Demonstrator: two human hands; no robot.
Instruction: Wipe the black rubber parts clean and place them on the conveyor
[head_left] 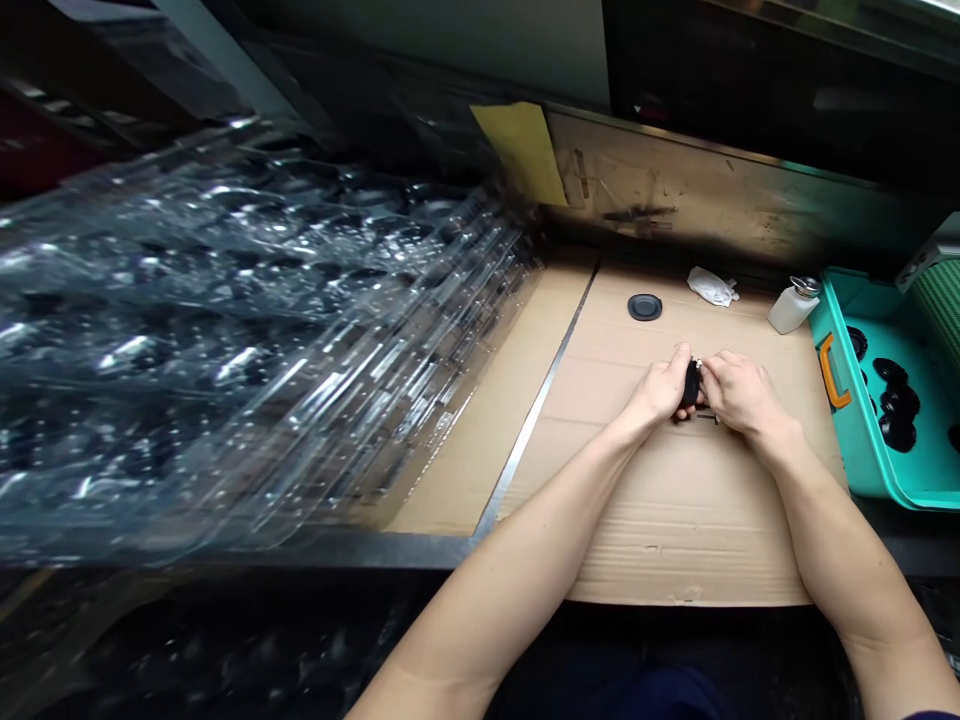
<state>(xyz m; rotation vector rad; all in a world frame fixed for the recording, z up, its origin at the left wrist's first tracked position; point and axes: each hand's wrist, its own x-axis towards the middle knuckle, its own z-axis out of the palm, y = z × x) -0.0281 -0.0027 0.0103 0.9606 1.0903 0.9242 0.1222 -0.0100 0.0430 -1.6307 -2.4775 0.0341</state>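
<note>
Between my hands, above the cardboard sheet point(675, 500), is a round black plastic part point(690, 384) held on its edge. My left hand point(664, 385) is closed around its left side, thumb on top. My right hand point(735, 388) pinches at the part's right face, where a small whitish bit shows; I cannot make out what the fingers hold. Just under the right fingers lies a small dark thin tool point(706, 417), partly hidden. Beyond the hands, a black oval cap point(645, 307) lies flat on the cardboard.
Stacked clear plastic trays point(225, 330) fill the left side. A teal bin point(862, 440) with an orange handle point(832, 372) holds several black parts on the right. A white pump bottle point(793, 306) and a crumpled white wipe point(711, 287) sit at the back. Yellow paper point(521, 150) hangs behind.
</note>
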